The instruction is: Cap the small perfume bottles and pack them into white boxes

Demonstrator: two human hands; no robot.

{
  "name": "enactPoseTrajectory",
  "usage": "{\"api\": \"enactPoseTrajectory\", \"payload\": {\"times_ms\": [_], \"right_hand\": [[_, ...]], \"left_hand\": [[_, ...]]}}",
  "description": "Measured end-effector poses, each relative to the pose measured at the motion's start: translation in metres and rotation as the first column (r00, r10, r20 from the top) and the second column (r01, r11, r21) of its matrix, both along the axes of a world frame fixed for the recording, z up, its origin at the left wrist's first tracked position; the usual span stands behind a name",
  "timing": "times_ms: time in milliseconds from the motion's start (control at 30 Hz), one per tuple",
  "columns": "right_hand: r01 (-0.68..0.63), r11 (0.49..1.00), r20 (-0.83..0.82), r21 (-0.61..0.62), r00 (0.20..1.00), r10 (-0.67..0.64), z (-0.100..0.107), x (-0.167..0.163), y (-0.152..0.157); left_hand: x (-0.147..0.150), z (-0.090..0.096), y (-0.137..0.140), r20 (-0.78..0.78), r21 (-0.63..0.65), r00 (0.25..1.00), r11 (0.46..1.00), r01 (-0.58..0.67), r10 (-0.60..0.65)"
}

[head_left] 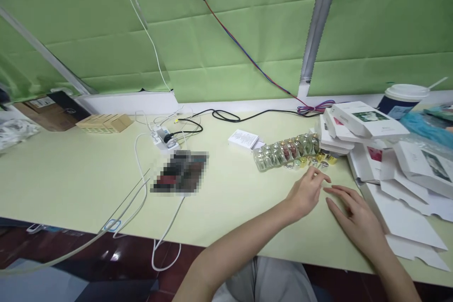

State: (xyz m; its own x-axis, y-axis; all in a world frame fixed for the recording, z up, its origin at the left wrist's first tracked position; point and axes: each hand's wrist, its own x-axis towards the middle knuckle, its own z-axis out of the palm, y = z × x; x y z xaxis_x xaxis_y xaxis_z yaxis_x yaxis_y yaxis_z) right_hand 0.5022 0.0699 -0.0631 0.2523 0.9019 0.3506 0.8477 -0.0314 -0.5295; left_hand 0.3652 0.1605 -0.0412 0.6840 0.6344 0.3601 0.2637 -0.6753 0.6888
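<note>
My left hand (306, 194) is just above the table, its fingers bent and drawn together. Whatever may be between their tips is hidden or too small to make out. Close on its right, my right hand (356, 217) has its fingers stretched and slightly apart, with nothing visible in them. Beyond the left fingers lie several small shiny pieces (303, 163), some gold and some silvery. Right behind these, small clear glass bottles (271, 156) with gold-coloured tops stand packed in rows; some hold dark red contents, others greenish.
White printed cartons (371, 120) and unfolded white card (406, 219) pile up on the right, near a lidded cup (401, 99). A small white box (243, 139) lies behind the bottles. Cables run around a power strip (163, 138). Yellowish boxes (102, 123) stand far left.
</note>
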Motion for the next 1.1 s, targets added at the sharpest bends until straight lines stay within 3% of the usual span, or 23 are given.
{"api": "enactPoseTrajectory", "payload": {"times_ms": [200, 367, 467, 900, 1100], "right_hand": [[0.023, 1.000, 0.002, -0.005, 1.000, -0.023, -0.006, 0.003, 0.002], [0.047, 0.999, 0.017, -0.015, 0.999, -0.047, -0.006, 0.003, 0.002], [0.043, 0.999, 0.014, -0.008, 0.999, -0.043, -0.003, 0.002, 0.003], [0.062, 0.998, -0.028, -0.027, 0.998, -0.063, 0.005, -0.005, 0.001], [0.056, 0.998, -0.041, 0.002, 0.998, -0.056, 0.008, -0.008, 0.002]], "left_hand": [[-0.004, 0.000, -0.008, -0.104, 0.150, 0.995, 0.989, 0.013, 0.003], [-0.006, 0.003, -0.006, -0.199, 0.330, 0.980, 0.943, 0.039, 0.029], [-0.005, 0.002, -0.001, -0.179, 0.362, 0.981, 0.932, -0.004, 0.074], [-0.010, 0.003, 0.015, -0.040, 0.142, 0.991, 0.982, -0.122, 0.129], [-0.009, 0.004, 0.020, 0.027, -0.073, 0.987, 0.985, -0.153, 0.156]]}}
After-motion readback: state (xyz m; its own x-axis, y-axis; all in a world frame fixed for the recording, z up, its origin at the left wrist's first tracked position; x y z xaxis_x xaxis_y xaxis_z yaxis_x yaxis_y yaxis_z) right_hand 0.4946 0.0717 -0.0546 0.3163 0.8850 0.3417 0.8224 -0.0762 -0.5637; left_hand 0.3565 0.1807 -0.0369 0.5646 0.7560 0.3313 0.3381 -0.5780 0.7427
